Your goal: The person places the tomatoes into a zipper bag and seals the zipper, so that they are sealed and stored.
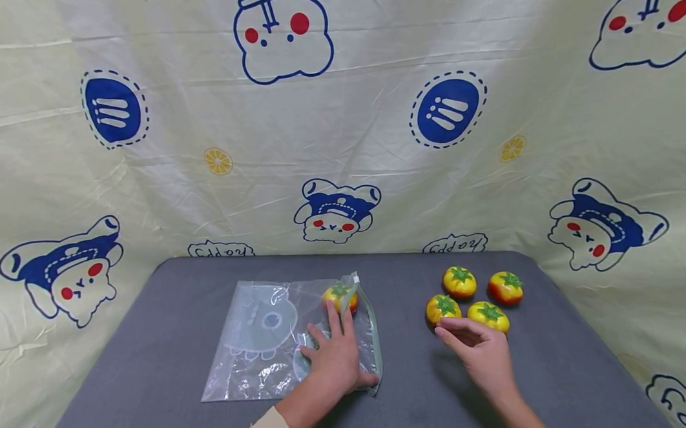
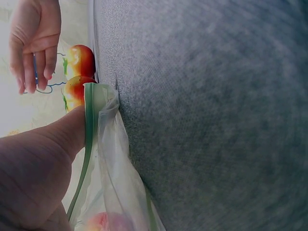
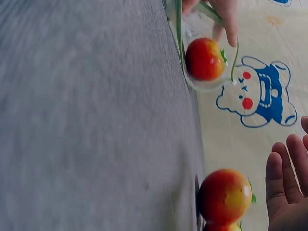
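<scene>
A clear zip bag [image 1: 262,334] with a green-edged mouth lies flat on the grey table, its opening facing right. One red-and-yellow tomato [image 1: 340,297] with a green star-shaped top sits just inside that mouth. My left hand [image 1: 336,360] rests on the bag at the opening, fingers spread and fairly straight, its thumb at the near edge; in the right wrist view the mouth gapes around the tomato [image 3: 205,58]. My right hand [image 1: 478,352], holding nothing, hovers by the near side of several loose tomatoes [image 1: 488,316]. Its fingers are gently bent, thumb apart from them.
Another loose tomato [image 1: 505,287] lies at the right of the group, and one more [image 1: 460,282] at the back. Behind the grey table [image 1: 408,340] hangs a pale cloth [image 1: 361,122] printed with cartoon bears and orange slices.
</scene>
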A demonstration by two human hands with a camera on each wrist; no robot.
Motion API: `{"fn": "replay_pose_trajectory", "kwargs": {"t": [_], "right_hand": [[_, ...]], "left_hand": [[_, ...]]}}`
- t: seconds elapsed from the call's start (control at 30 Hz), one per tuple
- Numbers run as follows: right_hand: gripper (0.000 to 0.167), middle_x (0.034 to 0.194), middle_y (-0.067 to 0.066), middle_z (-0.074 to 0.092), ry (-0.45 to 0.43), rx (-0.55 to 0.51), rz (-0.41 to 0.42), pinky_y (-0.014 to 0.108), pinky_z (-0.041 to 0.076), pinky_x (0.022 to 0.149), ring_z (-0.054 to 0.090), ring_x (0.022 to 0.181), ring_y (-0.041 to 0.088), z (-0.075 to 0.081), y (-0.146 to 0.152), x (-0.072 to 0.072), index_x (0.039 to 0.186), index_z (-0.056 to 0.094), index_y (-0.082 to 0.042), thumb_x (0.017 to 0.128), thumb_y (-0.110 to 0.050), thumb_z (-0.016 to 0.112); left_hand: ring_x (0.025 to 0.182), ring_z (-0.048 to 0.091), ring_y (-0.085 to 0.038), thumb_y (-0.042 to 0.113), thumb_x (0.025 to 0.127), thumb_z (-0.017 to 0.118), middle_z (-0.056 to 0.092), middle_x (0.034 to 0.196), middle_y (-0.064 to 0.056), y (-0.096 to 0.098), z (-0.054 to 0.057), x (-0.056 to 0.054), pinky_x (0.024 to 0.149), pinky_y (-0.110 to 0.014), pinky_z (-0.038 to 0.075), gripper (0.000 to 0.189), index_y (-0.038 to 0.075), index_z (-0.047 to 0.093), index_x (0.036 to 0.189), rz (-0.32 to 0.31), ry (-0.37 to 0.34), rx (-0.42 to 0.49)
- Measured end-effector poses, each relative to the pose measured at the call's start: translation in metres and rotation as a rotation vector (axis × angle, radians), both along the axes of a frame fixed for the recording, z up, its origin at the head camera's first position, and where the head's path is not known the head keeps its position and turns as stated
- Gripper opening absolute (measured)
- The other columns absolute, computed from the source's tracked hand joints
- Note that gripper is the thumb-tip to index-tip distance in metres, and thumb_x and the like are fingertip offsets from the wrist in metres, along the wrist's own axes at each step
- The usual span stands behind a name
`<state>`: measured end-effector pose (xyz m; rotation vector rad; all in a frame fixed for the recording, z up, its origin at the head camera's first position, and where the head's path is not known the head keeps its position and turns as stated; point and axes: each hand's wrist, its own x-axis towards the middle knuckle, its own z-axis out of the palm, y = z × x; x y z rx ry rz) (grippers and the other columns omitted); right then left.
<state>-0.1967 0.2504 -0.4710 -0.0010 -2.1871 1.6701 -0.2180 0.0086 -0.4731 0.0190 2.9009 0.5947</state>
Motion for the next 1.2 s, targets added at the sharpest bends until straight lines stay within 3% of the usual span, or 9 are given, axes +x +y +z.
{"fn": "replay_pose_trajectory", "kwargs": {"t": [0.2, 0.47, 0.7, 0.97, 1.2], "right_hand": [[0.025, 0.085, -0.014, 0.078, 0.035, -0.023, -0.086, 0.016, 0.059, 0.073, 0.075, 0.079, 0.002, -0.001, 0.01, 0.001, 0.102, 0.077, 0.007, 0.08, -0.001, 0.086], [0.021, 0.085, -0.011, 0.077, 0.14, -0.059, -0.108, 0.014, 0.058, 0.07, 0.073, 0.075, 0.001, 0.001, 0.025, -0.002, 0.099, 0.074, 0.014, 0.079, 0.011, 0.081], [0.02, 0.086, -0.014, 0.077, 0.182, 0.019, -0.179, 0.012, 0.056, 0.068, 0.072, 0.073, -0.001, -0.001, 0.041, -0.006, 0.098, 0.077, 0.008, 0.079, 0.008, 0.083], [0.021, 0.089, -0.001, 0.079, 0.262, 0.058, -0.225, 0.01, 0.054, 0.071, 0.071, 0.081, -0.001, -0.005, 0.058, -0.015, 0.097, 0.077, 0.008, 0.077, 0.01, 0.083], [0.019, 0.086, -0.005, 0.077, 0.242, 0.102, -0.276, 0.008, 0.053, 0.073, 0.069, 0.079, -0.004, -0.008, 0.067, -0.021, 0.095, 0.077, 0.009, 0.077, 0.011, 0.083]], "left_hand": [[0.147, 0.018, -0.065, 0.056, 0.057, 0.098, -0.003, 0.173, -0.016, 0.0, 0.001, -0.001, 0.103, -0.085, 0.029, 0.139, 0.016, 0.019, 0.164, -0.002, -0.012, 0.0], [0.147, 0.018, -0.065, 0.056, 0.057, 0.098, -0.004, 0.173, -0.015, 0.0, 0.001, 0.0, 0.103, -0.085, 0.029, 0.138, 0.016, 0.02, 0.163, -0.003, -0.006, -0.003], [0.147, 0.018, -0.065, 0.056, 0.057, 0.097, -0.003, 0.173, -0.015, 0.001, 0.0, 0.001, 0.103, -0.085, 0.029, 0.138, 0.016, 0.02, 0.163, -0.005, -0.001, -0.007], [0.147, 0.019, -0.065, 0.057, 0.056, 0.097, -0.003, 0.173, -0.016, 0.001, 0.0, 0.0, 0.102, -0.085, 0.029, 0.139, 0.016, 0.019, 0.164, -0.008, 0.001, -0.013], [0.147, 0.019, -0.065, 0.057, 0.057, 0.097, -0.002, 0.173, -0.016, 0.001, 0.001, 0.0, 0.103, -0.085, 0.029, 0.138, 0.015, 0.019, 0.164, -0.007, -0.009, -0.013]]}}
